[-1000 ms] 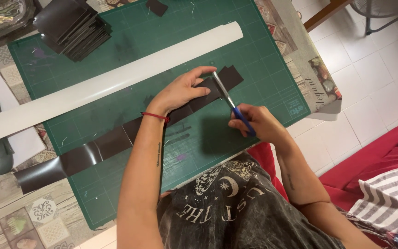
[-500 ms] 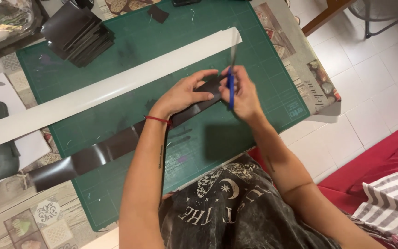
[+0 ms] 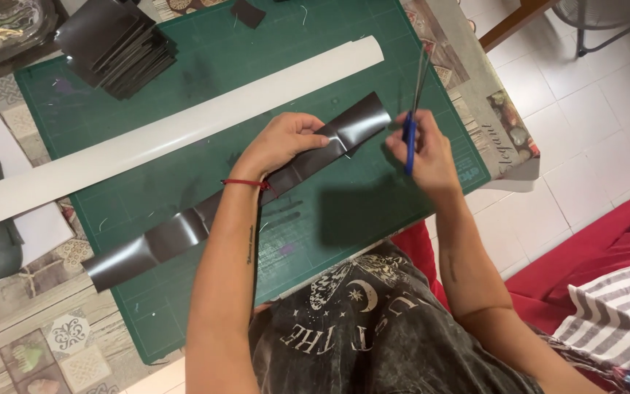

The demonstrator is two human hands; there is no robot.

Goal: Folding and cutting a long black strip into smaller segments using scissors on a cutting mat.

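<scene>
Pinching dark strip (image 3: 242,197), left hand (image 3: 289,138), right hand (image 3: 424,149) gripping blue scissors (image 3: 411,109)

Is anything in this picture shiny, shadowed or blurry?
Head view: the dark strip throws pale glare along its creases; the hands cast a soft shadow on the green mat below them. The left hand is sharp, while the scissors in the right hand look slightly smeared at the blades. The white roll is bright but not washed out.
</scene>
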